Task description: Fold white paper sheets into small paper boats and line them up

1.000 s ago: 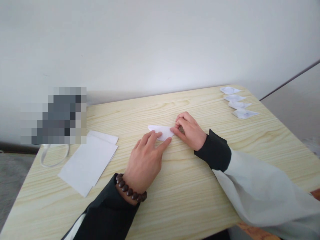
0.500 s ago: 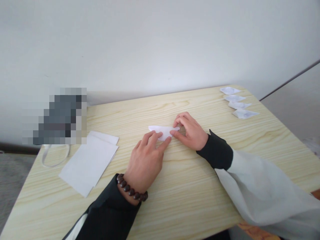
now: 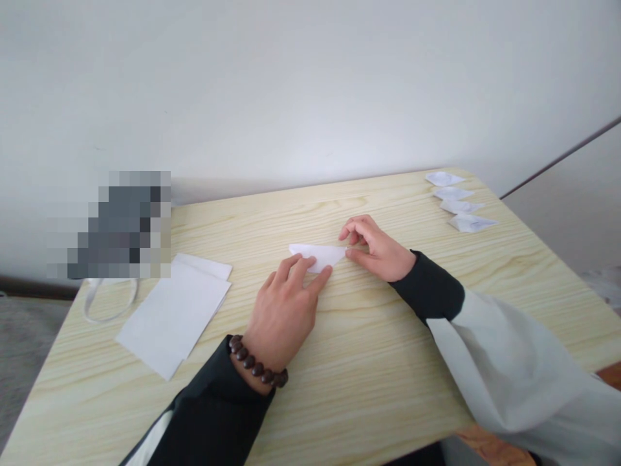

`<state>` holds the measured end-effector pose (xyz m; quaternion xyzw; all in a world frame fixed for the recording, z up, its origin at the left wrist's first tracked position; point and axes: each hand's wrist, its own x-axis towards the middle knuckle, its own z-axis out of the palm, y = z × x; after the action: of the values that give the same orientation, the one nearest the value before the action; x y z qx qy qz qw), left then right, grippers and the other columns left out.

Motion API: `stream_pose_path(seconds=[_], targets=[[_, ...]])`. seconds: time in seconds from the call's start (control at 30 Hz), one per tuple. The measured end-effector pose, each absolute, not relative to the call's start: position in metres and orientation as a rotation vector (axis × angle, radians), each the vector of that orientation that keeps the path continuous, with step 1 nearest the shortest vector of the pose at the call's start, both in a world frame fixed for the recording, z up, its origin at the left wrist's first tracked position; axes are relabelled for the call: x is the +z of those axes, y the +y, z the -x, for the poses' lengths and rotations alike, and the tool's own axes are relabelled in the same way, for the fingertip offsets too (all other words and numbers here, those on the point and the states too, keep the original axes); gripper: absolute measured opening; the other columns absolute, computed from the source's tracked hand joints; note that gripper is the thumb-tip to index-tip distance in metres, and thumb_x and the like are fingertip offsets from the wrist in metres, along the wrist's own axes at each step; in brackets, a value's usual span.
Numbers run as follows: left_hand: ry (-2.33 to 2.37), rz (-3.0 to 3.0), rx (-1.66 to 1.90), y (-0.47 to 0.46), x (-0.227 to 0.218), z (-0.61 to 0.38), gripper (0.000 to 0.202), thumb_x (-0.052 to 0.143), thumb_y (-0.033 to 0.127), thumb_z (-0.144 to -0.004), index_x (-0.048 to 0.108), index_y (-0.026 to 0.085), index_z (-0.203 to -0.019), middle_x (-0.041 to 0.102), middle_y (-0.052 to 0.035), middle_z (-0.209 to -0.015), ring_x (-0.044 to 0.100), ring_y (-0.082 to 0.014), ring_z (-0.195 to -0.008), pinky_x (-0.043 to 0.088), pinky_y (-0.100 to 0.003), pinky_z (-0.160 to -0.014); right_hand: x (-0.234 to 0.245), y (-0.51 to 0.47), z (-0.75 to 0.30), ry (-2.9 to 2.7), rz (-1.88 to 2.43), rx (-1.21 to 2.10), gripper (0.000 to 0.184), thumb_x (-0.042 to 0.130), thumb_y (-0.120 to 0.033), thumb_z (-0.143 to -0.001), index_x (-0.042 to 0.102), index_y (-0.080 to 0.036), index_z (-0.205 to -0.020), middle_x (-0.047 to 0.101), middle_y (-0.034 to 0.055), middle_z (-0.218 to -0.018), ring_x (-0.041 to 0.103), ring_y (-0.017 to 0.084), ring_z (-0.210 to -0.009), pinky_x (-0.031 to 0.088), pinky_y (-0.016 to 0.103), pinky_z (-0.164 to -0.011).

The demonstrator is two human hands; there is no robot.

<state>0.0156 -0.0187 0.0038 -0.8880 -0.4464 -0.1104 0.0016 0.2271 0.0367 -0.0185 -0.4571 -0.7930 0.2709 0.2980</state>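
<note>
A small folded piece of white paper (image 3: 324, 252) lies on the table in front of me, long edge at the back and narrowing to a point at the right. My left hand (image 3: 284, 304), with a dark bead bracelet at the wrist, holds it down with thumb and fingertips, covering its front left part. At the right point, the thumb of my right hand (image 3: 376, 249) is at or very near the paper. The other fingers of that hand are bent and raised apart from the thumb, gripping nothing.
Left of my hands lie overlapping white paper sheets (image 3: 174, 310). Behind them is a blurred-out dark object (image 3: 121, 226) with a white loop strap (image 3: 111, 318). Several folded paper boats (image 3: 471, 223) stand in a row at the table's back right. A wall (image 3: 310, 97) borders the back edge.
My right hand has slid slightly right, off the paper's surface to its tip, and its fingers have parted. The right end of the paper now shows as a point. My left hand stays put.
</note>
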Motion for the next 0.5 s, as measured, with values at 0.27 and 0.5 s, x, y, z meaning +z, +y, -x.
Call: stream_pose_path(seconds=[0.27, 0.5], targets=[[-1.384, 2.787, -0.36, -0.018, 0.0035, -0.0149, 0.041, 0.056, 0.009, -0.081, 0.062, 0.023, -0.118, 0.059, -0.0094, -0.123, 0.05, -0.0302, -0.116, 0.052, -0.046, -0.09, -0.0193, 0.036, -0.2233, -2.126, 1.237, 0.666, 0.023, 0.056, -0.016, -0.074, 0.048, -0.019, -0.095, 0.045, 0.0076, -0.103, 0.049, 0.017, -0.084, 0.047, 0.037, -0.079], [-1.368, 2.79, -0.381, -0.0196, 0.004, -0.0167, 0.039, 0.054, 0.008, -0.081, 0.063, 0.02, -0.116, 0.06, -0.0095, -0.124, 0.05, -0.0292, -0.12, 0.053, -0.042, -0.091, -0.0192, 0.0355, -0.2199, -2.128, 1.292, 0.608, 0.029, 0.064, -0.029, -0.072, 0.049, -0.019, -0.095, 0.046, 0.0089, -0.103, 0.049, 0.021, -0.091, 0.046, 0.04, -0.081]])
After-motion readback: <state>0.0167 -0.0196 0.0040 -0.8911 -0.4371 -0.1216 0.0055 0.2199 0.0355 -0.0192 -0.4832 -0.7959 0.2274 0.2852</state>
